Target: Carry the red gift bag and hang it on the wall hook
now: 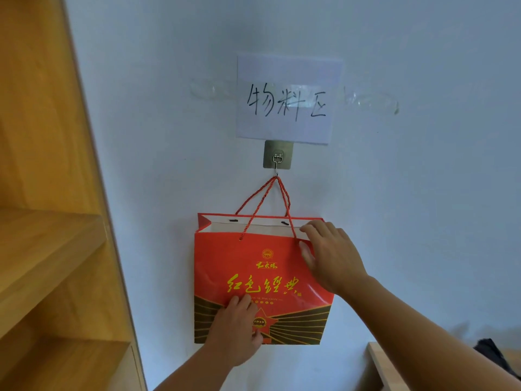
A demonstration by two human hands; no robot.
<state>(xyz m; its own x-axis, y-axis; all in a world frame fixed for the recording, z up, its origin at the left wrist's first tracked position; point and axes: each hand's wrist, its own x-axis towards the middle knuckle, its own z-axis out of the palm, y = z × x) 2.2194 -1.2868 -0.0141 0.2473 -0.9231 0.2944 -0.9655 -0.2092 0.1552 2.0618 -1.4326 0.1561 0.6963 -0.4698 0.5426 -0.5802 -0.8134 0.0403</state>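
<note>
The red gift bag (253, 266) with gold lettering hangs flat against the white wall. Its red rope handles (265, 196) are looped over the small metal wall hook (277, 162), which sits on a square steel plate. My left hand (234, 331) rests flat on the bag's lower front, fingers spread. My right hand (329, 255) is at the bag's upper right corner, with the thumb on the front panel and the fingers over the open rim.
A white paper sign (287, 100) with handwritten characters is taped just above the hook. Wooden shelving (50, 221) stands close on the left. A wooden furniture edge (380, 362) with a dark object (490, 354) lies at the lower right.
</note>
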